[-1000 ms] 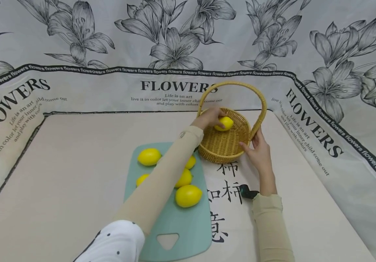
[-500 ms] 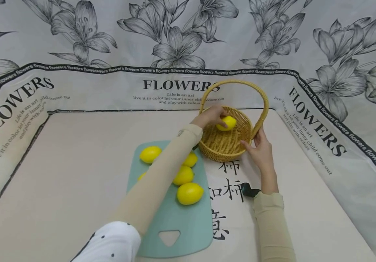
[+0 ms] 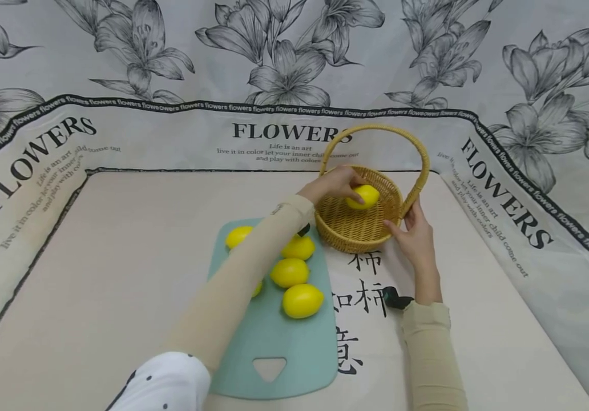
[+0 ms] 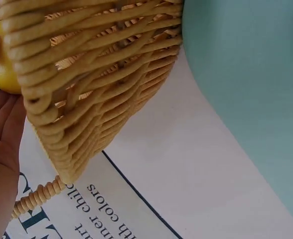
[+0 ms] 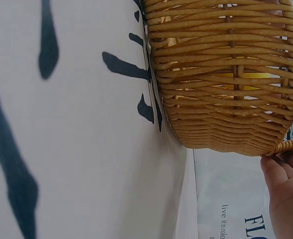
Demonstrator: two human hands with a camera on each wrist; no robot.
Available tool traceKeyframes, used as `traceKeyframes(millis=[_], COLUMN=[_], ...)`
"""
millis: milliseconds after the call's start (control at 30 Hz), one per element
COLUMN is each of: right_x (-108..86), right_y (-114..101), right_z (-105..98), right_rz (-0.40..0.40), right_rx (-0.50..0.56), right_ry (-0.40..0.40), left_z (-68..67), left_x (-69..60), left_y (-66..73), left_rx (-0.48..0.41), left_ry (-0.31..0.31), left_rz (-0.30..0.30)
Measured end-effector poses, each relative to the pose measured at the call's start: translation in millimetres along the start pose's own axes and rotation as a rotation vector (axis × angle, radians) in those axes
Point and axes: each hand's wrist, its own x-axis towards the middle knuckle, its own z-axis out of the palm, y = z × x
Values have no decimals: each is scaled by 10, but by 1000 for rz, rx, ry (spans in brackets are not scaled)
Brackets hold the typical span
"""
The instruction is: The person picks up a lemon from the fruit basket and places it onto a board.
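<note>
In the head view my left hand [image 3: 343, 181] pinches a yellow lemon [image 3: 366, 197] inside the round wicker basket [image 3: 353, 233], over its far part. Whether this lemon touches the basket's floor, I cannot tell. The left wrist view shows the fingers and thumb around the lemon [image 4: 6, 74] behind the woven wall. My right hand [image 3: 418, 240] grips the right side of the basket at the foot of its arched handle [image 3: 420, 171], thumb over the rim. Several more lemons [image 3: 302, 301] lie on a light teal cutting board [image 3: 305, 365], some partly covered by my left forearm.
The cutting board lies left of the basket on a pale tabletop [image 3: 135, 240]. Black Chinese characters [image 3: 368, 297] run down the surface between board and right arm. A flower-printed cloth [image 3: 294, 74] rises behind the basket and at both sides.
The whole head view has shifted, so everything sits further right. Within the basket, the lemon and left hand have moved slightly inward from the left rim. My right hand keeps its grip.
</note>
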Motion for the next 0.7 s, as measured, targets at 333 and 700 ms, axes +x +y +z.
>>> traceKeyframes(millis=[333,700], right_x=[-3,-1], right_y=[-1,-3], right_z=[5,4], right_rz=[1,16], right_rx=[-4,-42], right_ry=[-7,0], left_z=[-55,-163], left_x=[-145,-322], left_y=[14,33], left_rx=[-95,-140], left_ry=[5,-31], left_rz=[40,142])
